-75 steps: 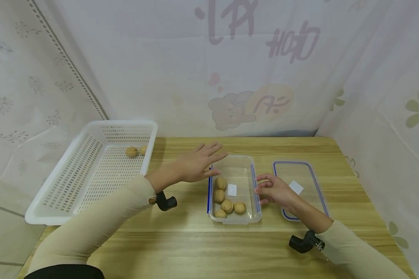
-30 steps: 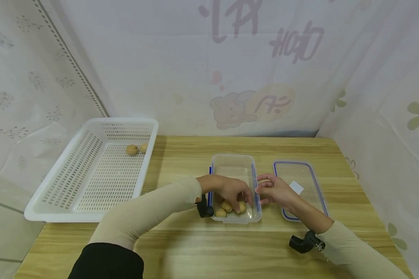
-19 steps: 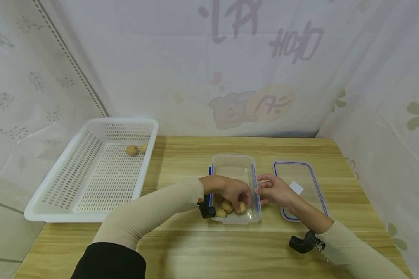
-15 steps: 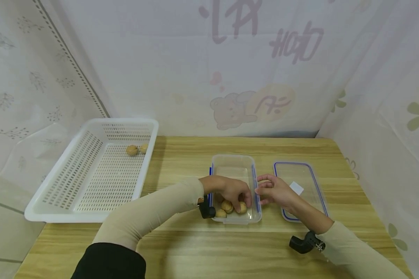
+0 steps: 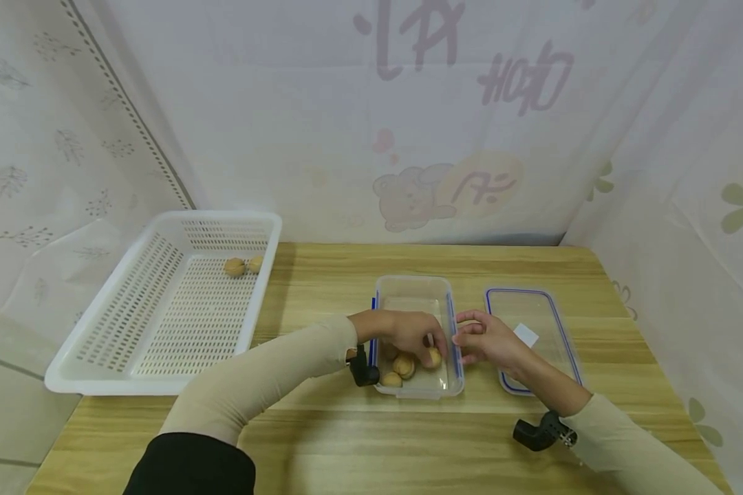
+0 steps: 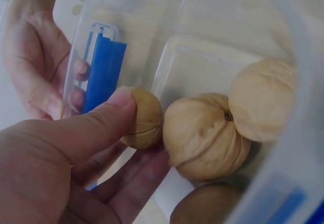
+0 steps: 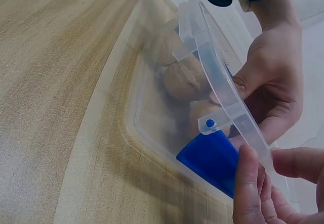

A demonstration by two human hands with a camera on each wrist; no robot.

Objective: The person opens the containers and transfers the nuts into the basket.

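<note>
A clear plastic storage box (image 5: 411, 280) with blue latches stands uncovered on the table. My left hand (image 5: 411, 331) reaches into it, pinching a walnut (image 6: 146, 120) between thumb and fingers near the right wall. Other walnuts (image 5: 403, 366) lie at the near left of the box, some partly covered by the hand. In the left wrist view, a large walnut (image 6: 205, 135) sits right beside the pinched one. My right hand (image 5: 489, 340) is at the outside of the right wall, its fingertips (image 7: 248, 155) touching the box by the blue latch (image 7: 210, 158).
At the left stands a white slotted basket (image 5: 217, 217) with two walnuts (image 5: 235, 267) in its far right corner. A clear lid (image 5: 523, 306) with a blue seal lies right of the box, partly under the right forearm. Printed cloth (image 5: 322, 137) hangs behind the table (image 5: 347, 447).
My left hand has moved from above the box's left edge down into the box and taken hold of a walnut. That walnut has shifted slightly toward the far side. The right hand stays in place.
</note>
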